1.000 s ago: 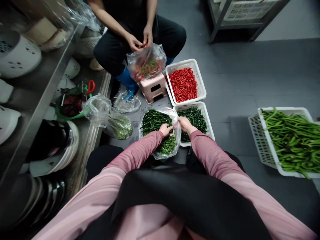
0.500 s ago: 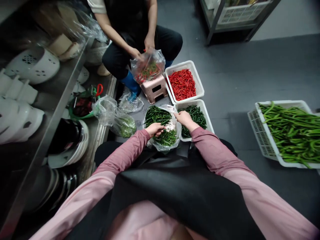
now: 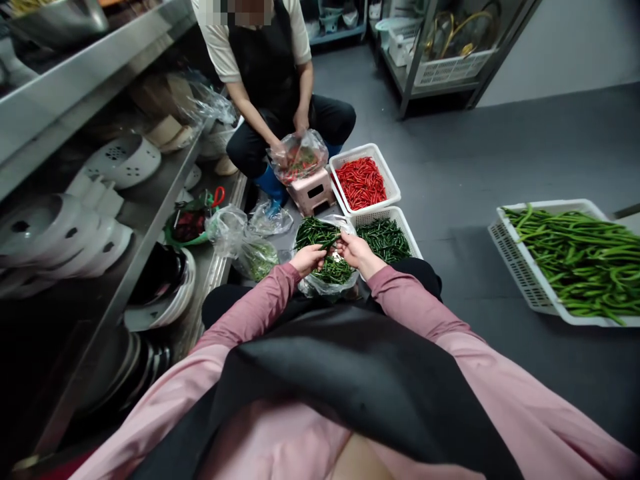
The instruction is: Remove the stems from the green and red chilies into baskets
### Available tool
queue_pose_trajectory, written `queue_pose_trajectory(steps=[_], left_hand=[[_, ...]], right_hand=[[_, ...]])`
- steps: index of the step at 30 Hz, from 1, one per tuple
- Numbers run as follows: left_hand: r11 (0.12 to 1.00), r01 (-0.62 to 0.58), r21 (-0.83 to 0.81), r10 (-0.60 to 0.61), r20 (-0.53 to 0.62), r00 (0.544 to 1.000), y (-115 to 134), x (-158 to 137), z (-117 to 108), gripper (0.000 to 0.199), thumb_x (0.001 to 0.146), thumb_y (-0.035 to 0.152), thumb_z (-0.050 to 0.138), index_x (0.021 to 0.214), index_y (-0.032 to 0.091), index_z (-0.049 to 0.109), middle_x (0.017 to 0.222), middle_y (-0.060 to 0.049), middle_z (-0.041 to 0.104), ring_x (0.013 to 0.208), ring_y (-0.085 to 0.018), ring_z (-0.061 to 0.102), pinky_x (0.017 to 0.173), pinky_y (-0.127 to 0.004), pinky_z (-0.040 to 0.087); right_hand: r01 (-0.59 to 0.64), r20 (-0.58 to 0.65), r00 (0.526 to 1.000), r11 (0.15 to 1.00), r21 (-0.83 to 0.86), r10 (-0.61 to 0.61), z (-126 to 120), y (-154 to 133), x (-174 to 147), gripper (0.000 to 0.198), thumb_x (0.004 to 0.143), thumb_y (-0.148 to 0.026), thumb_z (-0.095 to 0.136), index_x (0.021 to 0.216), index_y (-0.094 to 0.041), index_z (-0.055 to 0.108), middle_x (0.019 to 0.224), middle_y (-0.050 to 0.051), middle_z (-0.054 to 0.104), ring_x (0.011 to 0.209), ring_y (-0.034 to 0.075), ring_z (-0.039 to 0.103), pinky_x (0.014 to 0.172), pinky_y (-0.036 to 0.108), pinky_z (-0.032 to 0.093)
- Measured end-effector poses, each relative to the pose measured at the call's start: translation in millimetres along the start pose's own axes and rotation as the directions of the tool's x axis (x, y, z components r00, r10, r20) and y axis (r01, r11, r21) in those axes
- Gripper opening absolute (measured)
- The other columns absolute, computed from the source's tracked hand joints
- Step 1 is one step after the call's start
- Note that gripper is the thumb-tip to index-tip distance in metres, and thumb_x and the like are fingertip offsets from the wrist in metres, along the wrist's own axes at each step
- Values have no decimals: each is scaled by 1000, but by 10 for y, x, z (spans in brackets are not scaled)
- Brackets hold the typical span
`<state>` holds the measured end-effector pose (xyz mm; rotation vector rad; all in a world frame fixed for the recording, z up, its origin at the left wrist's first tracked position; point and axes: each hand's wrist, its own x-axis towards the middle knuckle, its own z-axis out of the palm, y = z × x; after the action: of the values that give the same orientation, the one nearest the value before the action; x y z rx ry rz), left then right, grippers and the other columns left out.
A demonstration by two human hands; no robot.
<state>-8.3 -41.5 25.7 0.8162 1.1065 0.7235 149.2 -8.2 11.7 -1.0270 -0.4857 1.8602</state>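
Note:
Over a clear plastic bag [image 3: 314, 289], my left hand [image 3: 307, 259] is closed with its fingertips on a thin green chili. My right hand [image 3: 357, 253] faces it from the other side, thumb and fingers pinched at the chili between the hands; the exact grip is too small to make out. Inside the bag, dark green chilies [image 3: 316, 231] lie at the far side, and a lighter heap of thin green pieces [image 3: 334, 272] lies nearer me. Just beyond my right hand stands a white basket [image 3: 416, 244] of dark green chilies [image 3: 384, 236].
A white basket [image 3: 393, 180] of red chilies stands behind. A co-worker [image 3: 270, 73] sits opposite, hands at a plastic bag [image 3: 300, 160] on a pink stool [image 3: 313, 192]. Long green vegetables fill a basket [image 3: 527, 283] at right. Metal shelving [image 3: 150, 200] with dishes runs along my left.
My right hand has moved left from the green chili basket's edge to meet my left hand over the bag. The view has tilted up, showing more of the co-worker and shelves.

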Motion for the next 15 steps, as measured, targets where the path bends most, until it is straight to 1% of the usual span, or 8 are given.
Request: queue_pose_trajectory(steps=[3,5,7,9,11,13,14,15], left_hand=[[999,35,-15,-35,10,999,-20,-13,74,20,81,28,70,84,11,62,59,2,55,37,-3,37,39,-18,30],[999,38,-3,-38,3,999,-29,15,107,21,83,30,69,81,11,61,56,3,54,37,-3,35,38,-17,29],[998,16,57,-13,-36,999,-40,65,121,20,85,30,66,78,12,60,52,5,51,35,-3,35,38,-17,29],[986,-13,168,29,-93,995,-59,120,131,21,89,27,60,73,13,59,48,6,48,33,-4,34,37,-17,28],[955,-19,294,72,-168,983,-87,173,146,25,90,22,56,67,13,56,44,6,46,31,-5,34,35,-18,27],[930,12,367,79,-232,969,-118,223,162,26,88,19,58,63,14,55,45,5,49,30,-5,36,34,-19,27],[929,30,368,68,-249,966,-129,244,168,25,87,19,60,64,14,55,49,4,52,30,-5,37,34,-19,28],[936,42,349,52,-255,966,-134,259,172,24,87,20,60,65,14,55,51,4,55,30,-5,39,34,-20,30]], right_hand=[[-68,-92,993,994,83,76,-3,-45,-17,21,94,-25,51,74,-18,51,53,-3,44,46,8,39,42,17,32],[-50,-99,993,996,79,58,-14,-67,-10,21,92,-26,53,72,-18,50,53,-4,43,46,8,38,42,18,33],[19,-106,994,1000,7,-19,-28,-74,-1,23,88,-31,59,71,-19,48,52,-5,41,45,8,37,43,18,33],[130,-121,981,981,-147,-148,-37,-69,-8,26,86,-38,60,72,-21,48,51,-6,39,44,8,37,45,20,33],[266,-94,942,887,-378,-323,-41,-62,-31,24,85,-42,57,73,-22,51,53,-5,43,48,11,42,48,22,37],[404,23,873,696,-594,-487,-41,-57,-46,20,84,-38,55,72,-23,53,61,-1,51,60,15,52,57,25,43],[458,84,836,605,-651,-542,-42,-59,-42,17,84,-36,55,72,-24,54,67,1,55,69,17,56,63,27,46],[485,103,810,559,-673,-578,-44,-66,-32,16,83,-35,55,71,-24,54,72,3,58,76,19,57,67,28,47]])
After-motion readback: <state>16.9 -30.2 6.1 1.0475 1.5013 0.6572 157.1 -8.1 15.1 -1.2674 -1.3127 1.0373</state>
